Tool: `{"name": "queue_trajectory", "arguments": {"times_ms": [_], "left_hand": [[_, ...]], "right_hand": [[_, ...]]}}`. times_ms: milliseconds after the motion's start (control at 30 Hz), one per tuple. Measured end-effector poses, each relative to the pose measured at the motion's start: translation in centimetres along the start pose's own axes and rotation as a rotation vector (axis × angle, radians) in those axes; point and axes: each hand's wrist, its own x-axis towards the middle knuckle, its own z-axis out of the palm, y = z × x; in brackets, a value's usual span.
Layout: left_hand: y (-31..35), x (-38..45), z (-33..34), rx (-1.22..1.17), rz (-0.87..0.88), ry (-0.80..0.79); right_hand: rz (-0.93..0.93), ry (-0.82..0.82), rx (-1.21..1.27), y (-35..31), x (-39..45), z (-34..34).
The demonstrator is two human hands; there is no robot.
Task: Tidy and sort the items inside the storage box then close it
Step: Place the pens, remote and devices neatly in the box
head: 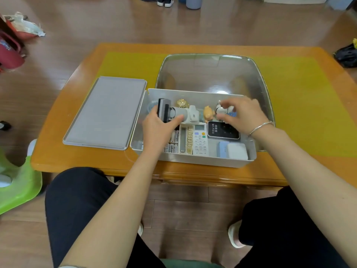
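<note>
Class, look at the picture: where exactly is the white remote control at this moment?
The white remote control lies flat inside the storage box, toward its near wall, between the batteries on its left and the black Wi-Fi device on its right.

Brightness: I read even, soft daylight; nothing dim.
Glare: a white hotspot sits on the clear lid [222,78] standing behind the storage box [193,159]; a pale sheen runs across the far floor [116,22].
Shadows: faint and short under the table [193,176] edge.
Blur: right hand [245,115] fingers are smeared; small labels are unreadable.
Distortion: wide-angle bowing at the edges; table sides curve.
</note>
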Motion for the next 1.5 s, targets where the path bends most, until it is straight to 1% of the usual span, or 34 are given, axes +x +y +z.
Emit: {"name": "queue_trajectory", "arguments": {"times_ms": [100,167,233,300,400,533,767,933,1000,1067,1133,1200,1267,1333,1500], "left_hand": [[-1.1,0.0,-1.3,0.043,0.054,0.079],[-1.8,0.0,-1.8,0.068,0.074,0.113],[-2.3,-0.2,-2.0,0.068,0.073,0.139],[-2.4,-0.2,-1.8,0.079,0.07,0.138],[-2.4,-0.1,-1.3,0.113,0.068,0.121],[-2.8,0.2,-1.4,0.101,0.046,0.133],[-2.8,0.1,-1.5,0.077,0.042,0.133],[-2.7,0.1,-1.6,0.056,0.04,0.134],[-2.7,0.1,-1.6,0.053,0.035,0.137],[-2.7,0.1,-1.6,0.044,0.035,0.143],[-2.7,0.1,-1.6,0.034,0.041,0.146],[-2.6,0.0,-1.6,0.032,0.044,0.148],[-2.6,0.1,-1.6,0.028,0.039,0.152],[-2.6,0.0,-1.7,0.022,0.035,0.154],[-2.6,0.0,-1.7,0.019,0.042,0.155]], "right_hand": [[0.109,-0.013,-0.13,2.1,-0.7,0.3],[0.141,-0.033,-0.204,2.4,-1.0,0.7],[0.155,-0.059,-0.344,2.4,-1.0,1.2],[0.151,-0.056,-0.442,2.3,-0.8,1.6],[0.168,-0.09,-0.516,2.3,-0.4,1.8],[0.18,-0.133,-0.599,2.3,0.0,1.6],[0.195,-0.176,-0.613,1.7,0.4,1.6],[0.143,-0.224,-0.642,1.4,0.4,1.3],[0.085,-0.21,-0.574,1.4,0.3,1.0],[-0.007,-0.227,-0.411,1.0,0.2,0.6],[-0.095,-0.306,-0.247,0.2,0.0,0.3],[-0.172,-0.391,-0.17,-0.9,-0.1,0.3],[-0.227,-0.455,-0.18,-1.7,0.0,0.5],[-0.243,-0.517,-0.222,-2.3,0.2,0.7],[-0.212,-0.683,-0.267,-2.6,0.1,1.8]]}}
